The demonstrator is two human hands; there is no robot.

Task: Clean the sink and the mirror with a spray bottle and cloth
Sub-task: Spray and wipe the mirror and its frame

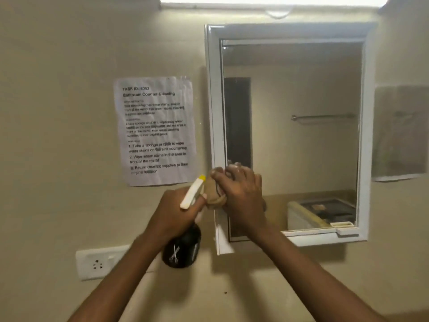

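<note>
A white-framed mirror [301,135] hangs on the beige wall ahead. My right hand [241,194] presses a crumpled tan cloth [214,194] against the mirror's lower left corner. My left hand [176,212] grips a dark spray bottle [182,247] with a white and yellow nozzle, held upright just left of the mirror frame, its nozzle close to the cloth. The sink is out of view.
A printed task sheet [155,131] is taped to the wall left of the mirror. A white power socket plate [99,263] sits low on the left. A light strip [274,1] glows above the mirror. Another paper [399,133] hangs on the right.
</note>
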